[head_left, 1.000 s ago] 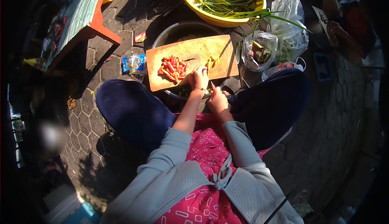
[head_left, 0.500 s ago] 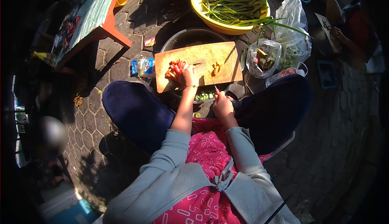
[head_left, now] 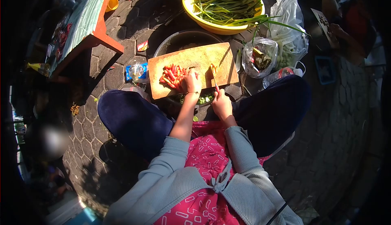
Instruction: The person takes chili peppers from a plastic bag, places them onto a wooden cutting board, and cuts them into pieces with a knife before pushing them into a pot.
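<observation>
A wooden cutting board (head_left: pixel 163 90) lies across a dark round basin (head_left: pixel 162 46) between my knees. Red chilies (head_left: pixel 171 76) are heaped on its left half. At the pile's right edge sits my left hand (head_left: pixel 191 81), fingers curled together; whatever they hold is hidden. My right hand (head_left: pixel 222 105) grips the handle of a knife (head_left: pixel 216 88), its blade pointing away over the board beside a few orange-yellow pieces (head_left: pixel 214 68). Chopped green vegetable pieces (head_left: pixel 204 99) show in the basin below the board's near edge.
Beyond the board stands a yellow basin (head_left: pixel 188 7) of long green stalks. To the right are plastic bags (head_left: pixel 290 33) and a water bottle (head_left: pixel 277 77). An orange-legged table (head_left: pixel 106 41) is at left. Another person's hand (head_left: pixel 337 31) works at far right.
The whole view has shifted slightly, moving the board left and down in the picture. My left hand sits a little further right on the board. The knife blade has come closer to the orange-yellow pieces.
</observation>
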### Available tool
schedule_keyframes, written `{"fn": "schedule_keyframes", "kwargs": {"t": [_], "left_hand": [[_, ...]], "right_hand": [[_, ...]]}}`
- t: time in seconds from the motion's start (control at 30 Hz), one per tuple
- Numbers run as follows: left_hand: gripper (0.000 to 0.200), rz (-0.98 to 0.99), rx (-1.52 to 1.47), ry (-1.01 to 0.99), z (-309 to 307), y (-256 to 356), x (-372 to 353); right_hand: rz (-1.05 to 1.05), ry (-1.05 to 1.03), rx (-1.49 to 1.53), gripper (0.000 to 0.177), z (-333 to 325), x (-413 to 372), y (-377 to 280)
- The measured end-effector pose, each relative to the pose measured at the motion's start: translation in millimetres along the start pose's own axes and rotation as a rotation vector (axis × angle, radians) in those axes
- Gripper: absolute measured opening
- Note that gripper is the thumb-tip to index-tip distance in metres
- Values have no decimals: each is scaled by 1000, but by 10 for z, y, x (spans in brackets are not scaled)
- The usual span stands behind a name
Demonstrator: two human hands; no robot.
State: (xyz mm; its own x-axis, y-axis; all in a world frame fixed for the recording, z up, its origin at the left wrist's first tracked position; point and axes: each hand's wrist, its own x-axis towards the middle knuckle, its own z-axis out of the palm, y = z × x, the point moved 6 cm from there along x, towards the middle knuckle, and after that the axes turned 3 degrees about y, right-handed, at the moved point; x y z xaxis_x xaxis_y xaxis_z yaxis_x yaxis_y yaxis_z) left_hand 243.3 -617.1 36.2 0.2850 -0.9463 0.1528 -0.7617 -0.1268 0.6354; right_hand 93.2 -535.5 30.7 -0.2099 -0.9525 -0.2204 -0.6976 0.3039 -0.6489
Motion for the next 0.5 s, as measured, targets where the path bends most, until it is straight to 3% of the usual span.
{"fn": "schedule_keyframes", "kwargs": {"t": [0.07, 0.37, 0.5], "left_hand": [[8, -77, 68, -74, 87, 158, -74], [11, 136, -94, -50, 78, 204, -160], [10, 2, -93, -94, 90, 142, -166]], "right_hand": [[-36, 19, 22, 22, -10, 17, -21], [-161, 12, -18, 21, 55, -20, -114], [-205, 40, 9, 20, 88, -34, -130]]}}
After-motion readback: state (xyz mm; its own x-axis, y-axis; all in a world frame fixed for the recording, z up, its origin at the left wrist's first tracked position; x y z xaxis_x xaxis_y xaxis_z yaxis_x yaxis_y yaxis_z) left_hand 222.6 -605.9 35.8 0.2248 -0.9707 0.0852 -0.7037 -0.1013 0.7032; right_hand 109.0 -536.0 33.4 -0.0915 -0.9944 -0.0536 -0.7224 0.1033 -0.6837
